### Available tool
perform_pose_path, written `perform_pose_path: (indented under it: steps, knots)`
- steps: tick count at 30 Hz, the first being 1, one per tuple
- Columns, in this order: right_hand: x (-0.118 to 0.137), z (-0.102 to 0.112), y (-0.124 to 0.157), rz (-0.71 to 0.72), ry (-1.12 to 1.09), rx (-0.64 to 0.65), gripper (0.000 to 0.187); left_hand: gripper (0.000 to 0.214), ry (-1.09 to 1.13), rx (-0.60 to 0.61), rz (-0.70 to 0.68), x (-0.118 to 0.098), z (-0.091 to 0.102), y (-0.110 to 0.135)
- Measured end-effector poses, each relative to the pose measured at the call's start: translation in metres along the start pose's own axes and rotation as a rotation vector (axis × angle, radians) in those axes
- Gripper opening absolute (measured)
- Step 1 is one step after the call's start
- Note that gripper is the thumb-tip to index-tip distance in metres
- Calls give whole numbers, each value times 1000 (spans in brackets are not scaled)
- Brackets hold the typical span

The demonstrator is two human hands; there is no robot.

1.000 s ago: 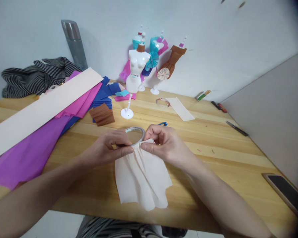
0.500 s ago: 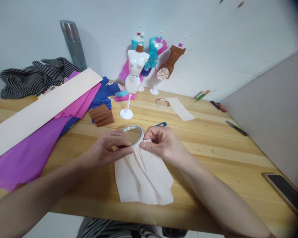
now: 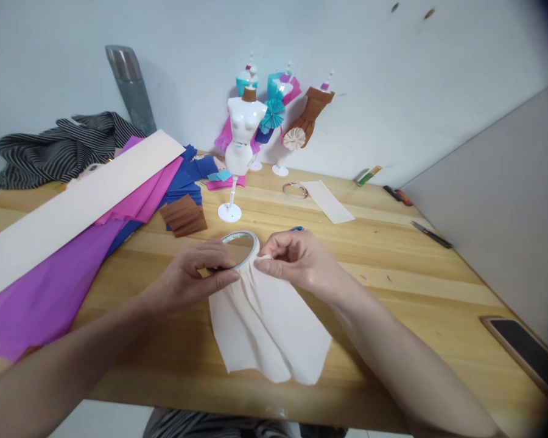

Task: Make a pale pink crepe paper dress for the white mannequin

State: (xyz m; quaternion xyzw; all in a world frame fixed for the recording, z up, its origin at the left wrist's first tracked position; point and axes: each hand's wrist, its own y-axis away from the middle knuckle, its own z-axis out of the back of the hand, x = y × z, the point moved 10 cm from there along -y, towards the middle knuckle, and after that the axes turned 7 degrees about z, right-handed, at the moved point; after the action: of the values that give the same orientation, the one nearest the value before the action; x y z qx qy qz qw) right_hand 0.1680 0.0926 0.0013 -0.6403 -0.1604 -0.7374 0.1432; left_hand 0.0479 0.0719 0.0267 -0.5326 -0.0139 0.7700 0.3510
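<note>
A thin roll of tape [image 3: 257, 244] stands over the table with pleated cream crepe paper [image 3: 269, 328] hanging from its near side. My left hand [image 3: 205, 267] is closed around the roll's left side, its thumb pressing the paper's gathered top edge. Between the thumb and fingers of my right hand [image 3: 296, 261] the right part of that top edge is pinched, close beside the roll. The paper fans out in folds toward the table's front edge. A blue-handled tool [image 3: 296, 229] lies behind my right hand, mostly hidden.
A bare white mini mannequin [image 3: 242, 137] stands ahead, with several dressed ones behind. Coloured crepe paper [image 3: 73, 274] and a long cream strip [image 3: 73, 207] cover the left side. A craft knife [image 3: 432, 234] and a phone [image 3: 525, 353] lie right; a bottle [image 3: 134, 91] stands back left.
The cream paper's lower edge has spread wider and shifted right, with its folds rearranged. Both hands keep their hold near the roll. The whole view has shifted slightly.
</note>
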Motion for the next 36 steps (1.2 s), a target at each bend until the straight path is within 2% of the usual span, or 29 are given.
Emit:
perform_pose_path:
  steps: [7,14,20,26,36]
  knots:
    - [14,5,3,133,163,-95,27,19,2,-1,12,1,0,0]
    - [31,-1,10,213,243,-74,19,18,10,2,-24,-2,1,-1]
    - [16,3,7,134,130,-91,24,15,15,18,-22,-1,-1,0]
    - [12,5,3,92,76,-108,35,17,23,24,-13,-4,-1,-2]
    - [5,10,0,68,-1,-104,33,15,22,20,3,-2,-1,-1]
